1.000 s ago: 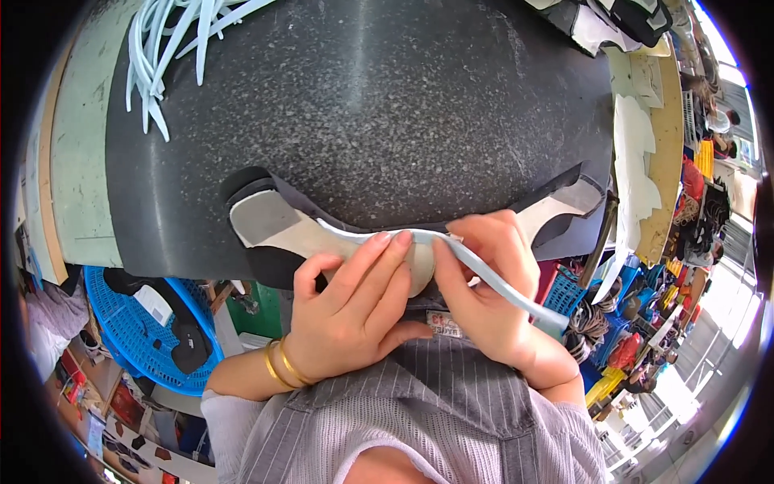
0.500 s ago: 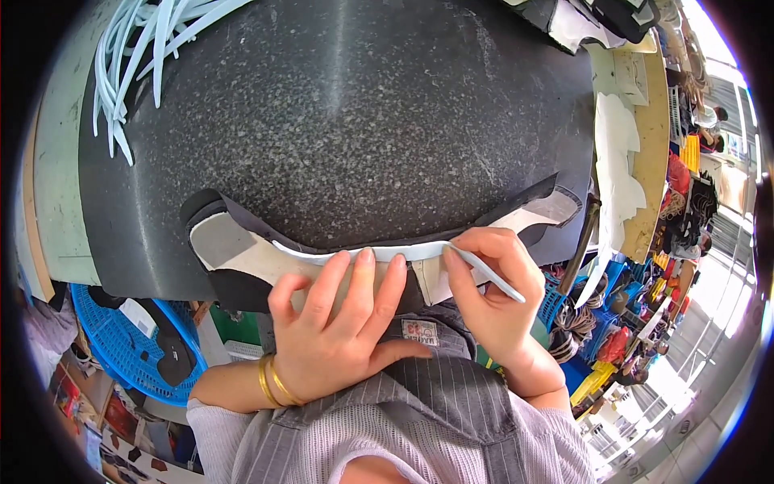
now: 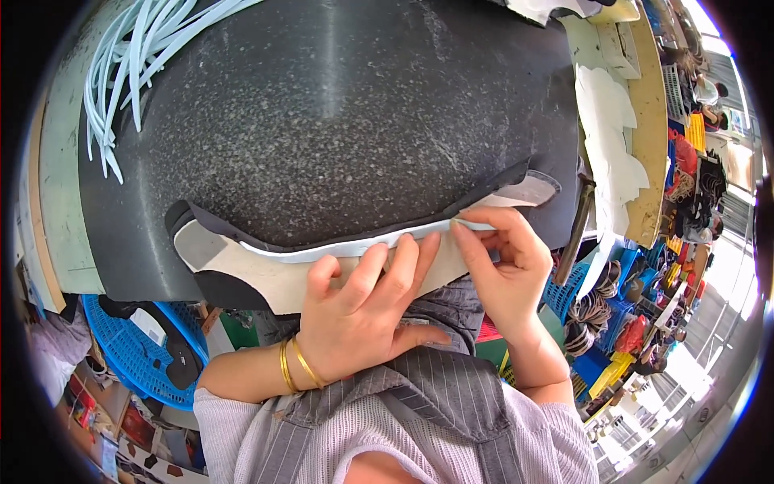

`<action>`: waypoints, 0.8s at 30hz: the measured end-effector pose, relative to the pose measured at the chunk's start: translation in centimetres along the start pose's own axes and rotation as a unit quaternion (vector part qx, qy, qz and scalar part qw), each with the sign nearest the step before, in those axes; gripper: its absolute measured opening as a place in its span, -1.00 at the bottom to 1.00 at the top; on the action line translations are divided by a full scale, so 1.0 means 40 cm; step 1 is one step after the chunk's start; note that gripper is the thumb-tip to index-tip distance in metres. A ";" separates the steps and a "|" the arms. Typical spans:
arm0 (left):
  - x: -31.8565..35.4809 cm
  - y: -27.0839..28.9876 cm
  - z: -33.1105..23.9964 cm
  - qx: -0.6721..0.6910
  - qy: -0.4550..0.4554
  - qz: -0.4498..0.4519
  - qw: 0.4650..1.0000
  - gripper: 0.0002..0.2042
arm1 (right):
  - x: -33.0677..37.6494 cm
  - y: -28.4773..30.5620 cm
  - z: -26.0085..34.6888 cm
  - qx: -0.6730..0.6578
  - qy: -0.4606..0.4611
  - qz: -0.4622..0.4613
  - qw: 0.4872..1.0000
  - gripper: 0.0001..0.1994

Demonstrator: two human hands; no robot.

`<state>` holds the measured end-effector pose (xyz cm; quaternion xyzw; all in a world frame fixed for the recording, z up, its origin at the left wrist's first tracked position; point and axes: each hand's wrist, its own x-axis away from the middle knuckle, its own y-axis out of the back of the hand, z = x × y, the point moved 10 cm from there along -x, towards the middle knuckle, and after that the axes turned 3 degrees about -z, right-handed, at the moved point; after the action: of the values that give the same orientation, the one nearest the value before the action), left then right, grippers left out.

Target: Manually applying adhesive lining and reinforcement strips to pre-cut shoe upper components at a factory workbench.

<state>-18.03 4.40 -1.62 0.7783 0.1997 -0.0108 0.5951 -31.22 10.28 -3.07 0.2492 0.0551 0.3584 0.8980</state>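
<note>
A curved piece that looks like a shoe upper (image 3: 250, 277), black along its far edge and cream on its upturned face, lies at the near edge of the black work surface (image 3: 322, 137). Along its far curve runs a narrow pale blue strip (image 3: 302, 256). My left hand (image 3: 359, 310) rests with its fingers spread, the tips pressing on the strip and the cream face. Toward the right end, my right hand (image 3: 512, 266) pinches the strip between thumb and forefinger at the piece's edge. The right fingers cover part of the strip's end.
A bundle of pale blue strips (image 3: 121, 77) lies at the far left. On the right are a dark-handled tool (image 3: 576, 230) and a ragged white sheet (image 3: 611, 149). A blue basket (image 3: 113, 343) with black pieces stands below the table's left side. White and black pieces (image 3: 548, 8) lie far right.
My left hand has slid right along the strip. The right hand has moved slightly right and farther away, and the strip's free tail now lies closer along the edge.
</note>
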 end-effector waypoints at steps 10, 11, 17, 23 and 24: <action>-0.045 -0.010 -0.047 -0.041 -0.033 -0.041 0.998 -0.27 | -0.032 0.043 0.015 0.036 0.076 -0.021 0.996 -0.87; -0.049 -0.021 -0.061 -0.058 -0.063 -0.028 0.996 -0.30 | -0.036 0.045 0.014 0.036 0.078 -0.019 0.996 -0.87; -0.076 -0.010 -0.061 0.003 -0.042 -0.028 0.999 -0.28 | -0.073 0.030 -0.003 0.050 0.035 0.011 0.998 -0.88; -0.064 -0.020 -0.048 -0.010 -0.036 -0.044 0.998 -0.25 | -0.089 0.025 0.032 0.123 0.098 0.018 0.987 -0.88; -0.066 -0.023 -0.049 -0.007 -0.039 -0.041 0.998 -0.24 | -0.092 0.025 0.031 0.104 0.102 0.021 0.989 -0.88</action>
<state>-21.19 5.62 -1.22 0.7639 0.2083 -0.0645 0.6074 -34.19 7.94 -1.79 0.3045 0.1788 0.3929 0.8491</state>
